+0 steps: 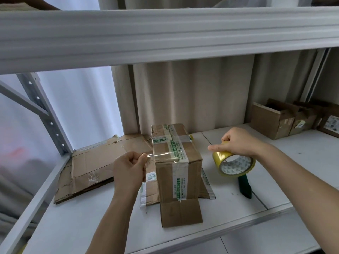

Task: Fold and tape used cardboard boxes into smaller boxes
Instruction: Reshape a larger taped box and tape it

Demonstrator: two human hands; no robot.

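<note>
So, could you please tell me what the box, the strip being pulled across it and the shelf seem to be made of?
Box: brown matte cardboard, by its creased flaps and old printed tape. Strip: clear glossy plastic tape, since the box shows through it. Shelf: smooth white board, probably painted or laminated; the core is not visible.

White metal shelf [229, 213], beige curtain [192, 92] behind.

The box [176, 162] was brown cardboard, crossed by white tape printed in green. The tape roll [233, 162] was yellow with a white, green-patterned core. The shelf [302, 162] was white.
</note>
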